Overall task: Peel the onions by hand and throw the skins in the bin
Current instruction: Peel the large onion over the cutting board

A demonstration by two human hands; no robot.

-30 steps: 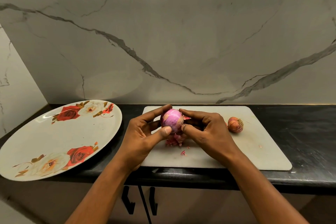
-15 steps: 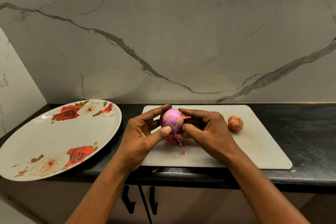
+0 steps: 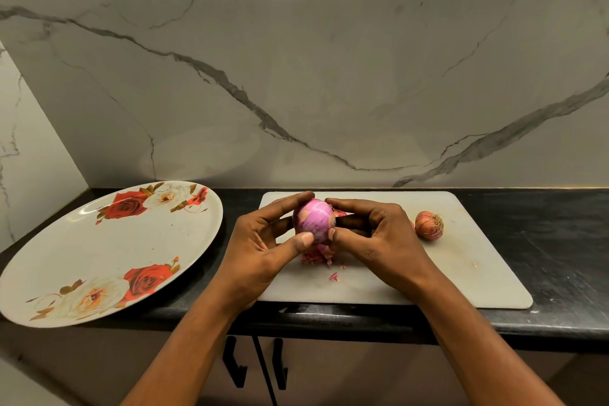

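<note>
Head view: fingers (image 3: 298,242) of the left hand (image 3: 260,250) curl round the pink onion (image 3: 313,219), right hand (image 3: 379,241) pinching at its side, just above loose skins (image 3: 318,255) on the cutting board (image 3: 461,273) (no bin visible). Mid-peel, I'd judge; next comes a firm tug, then the unpeeled onion (image 3: 428,224).

Head view, downward (close) over counter (image 3: 543,234)
</note>
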